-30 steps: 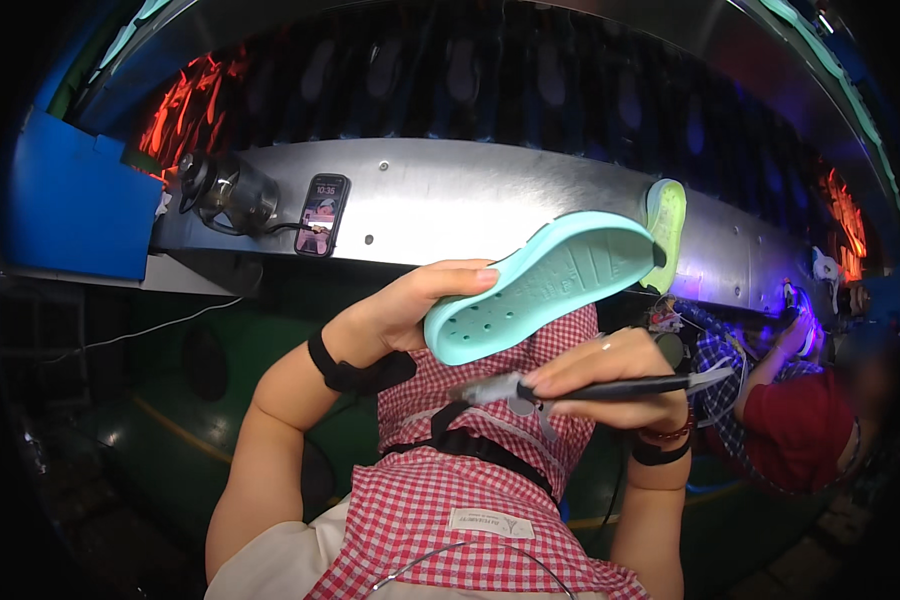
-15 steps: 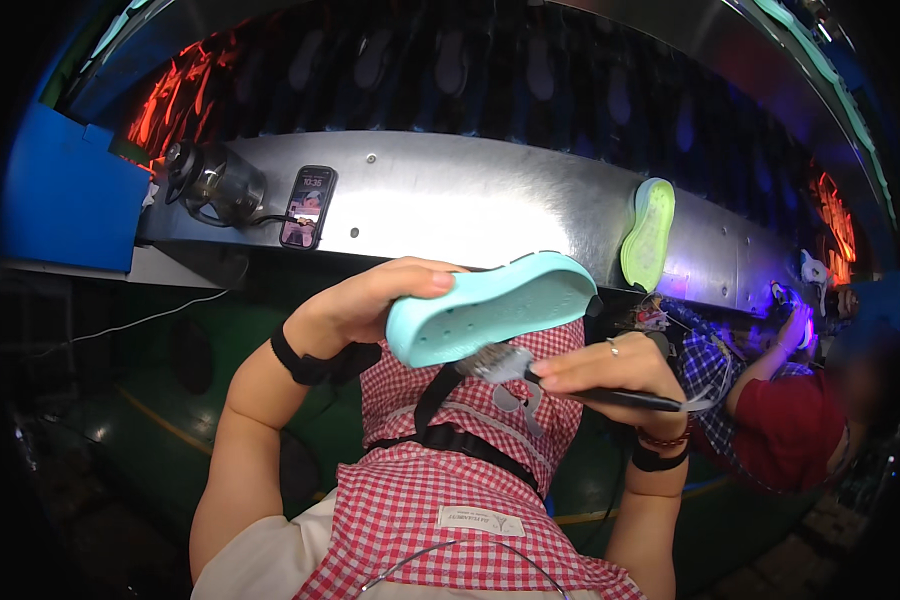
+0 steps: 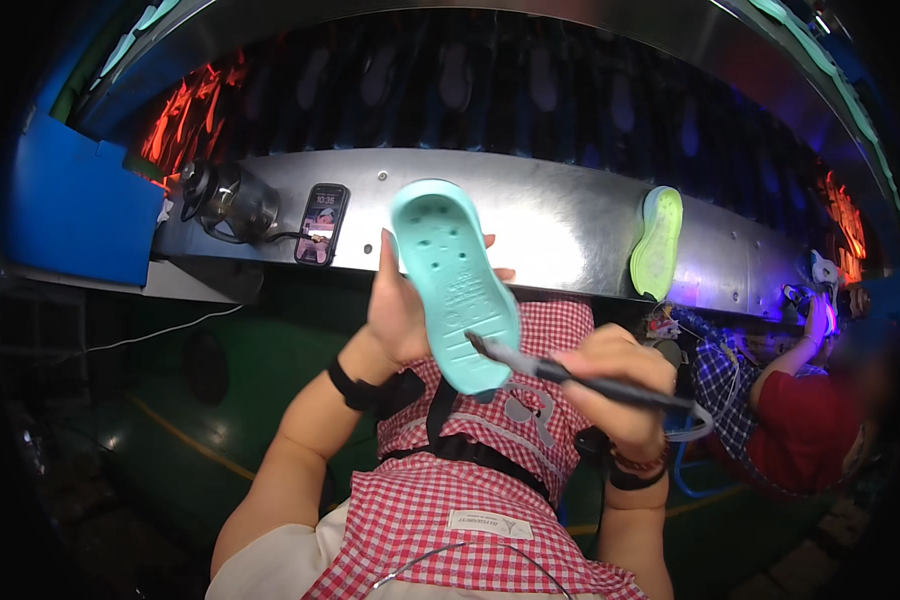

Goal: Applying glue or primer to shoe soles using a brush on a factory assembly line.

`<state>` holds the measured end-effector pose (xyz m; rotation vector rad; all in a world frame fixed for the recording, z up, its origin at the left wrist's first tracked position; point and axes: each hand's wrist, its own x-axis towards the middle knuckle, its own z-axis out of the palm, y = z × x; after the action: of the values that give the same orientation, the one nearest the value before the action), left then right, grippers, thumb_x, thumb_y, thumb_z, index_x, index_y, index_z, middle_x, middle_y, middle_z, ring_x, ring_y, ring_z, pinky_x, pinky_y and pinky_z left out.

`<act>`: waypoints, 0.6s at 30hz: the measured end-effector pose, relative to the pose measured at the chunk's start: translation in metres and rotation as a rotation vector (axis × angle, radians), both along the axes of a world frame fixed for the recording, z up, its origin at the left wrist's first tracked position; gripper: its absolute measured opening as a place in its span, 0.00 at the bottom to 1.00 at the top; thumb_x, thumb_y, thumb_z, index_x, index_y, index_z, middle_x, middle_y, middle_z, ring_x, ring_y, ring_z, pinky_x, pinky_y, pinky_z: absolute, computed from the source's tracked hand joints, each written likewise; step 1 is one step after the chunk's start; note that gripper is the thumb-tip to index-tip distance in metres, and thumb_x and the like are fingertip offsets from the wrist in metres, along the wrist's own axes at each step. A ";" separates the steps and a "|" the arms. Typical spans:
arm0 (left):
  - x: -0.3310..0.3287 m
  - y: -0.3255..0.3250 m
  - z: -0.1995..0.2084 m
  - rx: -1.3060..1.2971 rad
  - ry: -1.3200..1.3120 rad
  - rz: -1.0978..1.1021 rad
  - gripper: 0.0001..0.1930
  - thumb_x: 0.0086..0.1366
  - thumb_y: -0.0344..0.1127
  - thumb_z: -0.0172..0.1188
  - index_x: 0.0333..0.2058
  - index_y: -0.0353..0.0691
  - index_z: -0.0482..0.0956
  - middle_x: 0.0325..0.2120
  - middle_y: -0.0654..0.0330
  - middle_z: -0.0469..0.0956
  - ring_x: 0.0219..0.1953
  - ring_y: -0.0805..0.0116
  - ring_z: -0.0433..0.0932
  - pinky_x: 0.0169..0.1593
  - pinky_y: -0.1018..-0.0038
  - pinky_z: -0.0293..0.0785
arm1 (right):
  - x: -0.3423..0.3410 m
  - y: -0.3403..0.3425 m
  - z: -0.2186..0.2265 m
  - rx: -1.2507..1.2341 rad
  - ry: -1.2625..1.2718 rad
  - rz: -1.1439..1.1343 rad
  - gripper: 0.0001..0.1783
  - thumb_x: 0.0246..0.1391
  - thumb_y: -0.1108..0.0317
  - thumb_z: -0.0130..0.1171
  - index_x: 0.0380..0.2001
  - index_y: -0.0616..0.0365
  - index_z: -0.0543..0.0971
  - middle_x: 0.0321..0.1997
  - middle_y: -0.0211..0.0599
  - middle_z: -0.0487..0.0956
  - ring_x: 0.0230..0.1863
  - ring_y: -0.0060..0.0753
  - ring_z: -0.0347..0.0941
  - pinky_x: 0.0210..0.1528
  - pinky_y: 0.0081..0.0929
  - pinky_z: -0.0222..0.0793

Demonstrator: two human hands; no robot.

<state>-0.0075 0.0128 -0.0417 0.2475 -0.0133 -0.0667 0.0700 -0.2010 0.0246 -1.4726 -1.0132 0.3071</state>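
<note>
A left hand [image 3: 398, 318] grips a turquoise shoe sole [image 3: 450, 265] from beneath, above the near edge of a steel bench [image 3: 560, 220], while the right hand [image 3: 625, 385] holds a black-handled brush [image 3: 518, 360], its bristles at the sole's ribbed near end. A yellow-green sole [image 3: 656, 243] lies to the right; a smartphone [image 3: 322, 225] lies left.

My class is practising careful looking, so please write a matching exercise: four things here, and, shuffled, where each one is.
Things:
1. turquoise sole
2. yellow-green sole
3. phone
4. black-handled brush

Places:
A. in the right hand
B. on the metal bench, right of the turquoise sole
C. in the left hand
D. just right of the see-through jug

Pairs: 1-C, 2-B, 3-D, 4-A
</note>
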 end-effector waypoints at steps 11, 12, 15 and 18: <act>0.003 -0.019 -0.018 0.244 0.253 0.285 0.43 0.56 0.71 0.24 0.51 0.36 0.61 0.44 0.49 0.69 0.47 0.54 0.69 0.54 0.56 0.62 | -0.022 0.026 -0.028 -0.053 -0.291 -0.004 0.11 0.33 0.78 0.63 0.27 0.62 0.77 0.25 0.39 0.77 0.24 0.35 0.73 0.28 0.26 0.68; 0.000 -0.015 -0.017 0.253 0.254 0.291 0.43 0.56 0.71 0.24 0.51 0.36 0.61 0.44 0.49 0.69 0.47 0.54 0.69 0.54 0.56 0.62 | -0.025 0.021 -0.025 -0.085 -0.280 0.072 0.11 0.33 0.78 0.63 0.26 0.63 0.77 0.25 0.39 0.77 0.24 0.36 0.73 0.28 0.26 0.68; -0.005 -0.016 -0.007 0.145 0.186 0.309 0.42 0.56 0.71 0.25 0.51 0.38 0.61 0.40 0.52 0.71 0.45 0.57 0.70 0.53 0.55 0.63 | -0.009 0.013 -0.008 -0.080 -0.148 0.165 0.13 0.33 0.78 0.63 0.29 0.62 0.78 0.25 0.38 0.78 0.25 0.33 0.73 0.28 0.24 0.68; 0.001 -0.031 0.004 0.098 0.242 0.303 0.42 0.56 0.71 0.26 0.51 0.39 0.61 0.39 0.54 0.71 0.44 0.59 0.70 0.54 0.56 0.63 | 0.002 0.020 -0.009 -0.042 0.028 -0.094 0.13 0.35 0.78 0.63 0.31 0.61 0.79 0.30 0.40 0.79 0.29 0.31 0.74 0.32 0.23 0.69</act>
<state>-0.0068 -0.0184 -0.0378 0.3352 0.2687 0.2049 0.0717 -0.1810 0.0152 -1.5452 -0.9166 0.2825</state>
